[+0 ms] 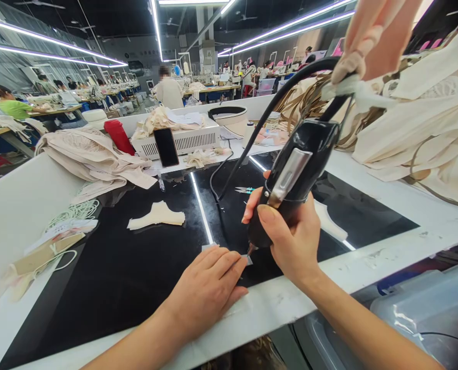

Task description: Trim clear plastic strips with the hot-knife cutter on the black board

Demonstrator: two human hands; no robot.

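My right hand is wrapped around a black corded handheld tool with a silver lever on its side. The tool tilts downward, and its narrow metal tip meets the edge of a small pale strip. Flat over most of that strip lies my left hand, fingers outstretched and pressing it to the black work surface. Most of the strip is hidden under the fingers. A cream fabric piece lies to the left; another shows partly behind my right hand.
Small scissors and a phone are beyond my hands. Beige fabric is heaped at left and right. The tool's black cable arches over the surface. Pale cord lies left; people work in the background.
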